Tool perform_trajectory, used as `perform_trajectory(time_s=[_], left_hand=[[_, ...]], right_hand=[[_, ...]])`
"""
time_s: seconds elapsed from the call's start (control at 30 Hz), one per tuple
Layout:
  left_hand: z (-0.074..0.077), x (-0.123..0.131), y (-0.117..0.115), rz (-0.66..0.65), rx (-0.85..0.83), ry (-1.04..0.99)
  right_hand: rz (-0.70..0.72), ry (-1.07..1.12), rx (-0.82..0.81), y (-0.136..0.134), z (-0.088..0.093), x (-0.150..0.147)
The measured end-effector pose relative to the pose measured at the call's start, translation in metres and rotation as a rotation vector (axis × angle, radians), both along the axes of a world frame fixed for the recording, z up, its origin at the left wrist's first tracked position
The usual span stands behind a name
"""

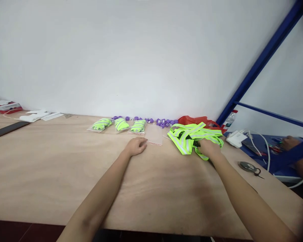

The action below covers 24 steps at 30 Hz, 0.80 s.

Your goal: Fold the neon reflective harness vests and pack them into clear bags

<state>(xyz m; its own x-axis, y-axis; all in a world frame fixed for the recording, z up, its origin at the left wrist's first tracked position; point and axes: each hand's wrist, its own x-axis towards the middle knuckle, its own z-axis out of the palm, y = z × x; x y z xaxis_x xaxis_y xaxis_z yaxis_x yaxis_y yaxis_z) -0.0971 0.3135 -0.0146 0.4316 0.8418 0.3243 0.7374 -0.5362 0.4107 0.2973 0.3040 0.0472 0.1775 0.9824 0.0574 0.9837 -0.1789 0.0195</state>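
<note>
My left hand (pixel 135 146) rests on the table with thumb and forefinger apart, its fingertips at the near left corner of a flat clear plastic bag (pixel 154 135). Over a heap of neon-yellow reflective straps (pixel 189 137) with silver stripes, my right hand (pixel 209 148) has its fingers closed on part of the heap; the fingertips are partly hidden. To the left of the flat bag lie three filled clear bags, one (pixel 101 124) farthest left, one (pixel 121 124) in the middle and one (pixel 138 126) nearest, each holding folded neon-yellow straps.
Small purple pieces (pixel 164 122) line the wall. Behind the straps sits a red plastic bag (pixel 199 120). On the right are a bottle (pixel 229 120), white adapter (pixel 236 138), oval keyring-like item (pixel 247 166) and blue frame (pixel 262 64); another person's hand (pixel 290 143) is beyond. White papers (pixel 41 115) lie left.
</note>
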Motion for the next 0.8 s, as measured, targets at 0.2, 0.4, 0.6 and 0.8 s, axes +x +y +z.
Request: perform_trajectory(time_s=[0.2, 0.4, 0.6, 0.8], left_hand=[[-0.004, -0.002, 0.006, 0.007, -0.015, -0.025], [-0.006, -0.003, 0.006, 0.019, -0.028, -0.086], [-0.005, -0.004, 0.004, 0.025, -0.046, -0.145], [-0.001, -0.003, 0.002, 0.035, -0.078, -0.213]], right_hand=[[-0.014, 0.141, 0.020, 0.013, 0.039, 0.016], [-0.073, 0.490, 0.196, 0.018, 0.129, 0.019], [0.000, 0.716, 0.540, 0.017, 0.212, -0.010], [0.172, 1.203, 0.869, 0.013, 0.329, -0.036]])
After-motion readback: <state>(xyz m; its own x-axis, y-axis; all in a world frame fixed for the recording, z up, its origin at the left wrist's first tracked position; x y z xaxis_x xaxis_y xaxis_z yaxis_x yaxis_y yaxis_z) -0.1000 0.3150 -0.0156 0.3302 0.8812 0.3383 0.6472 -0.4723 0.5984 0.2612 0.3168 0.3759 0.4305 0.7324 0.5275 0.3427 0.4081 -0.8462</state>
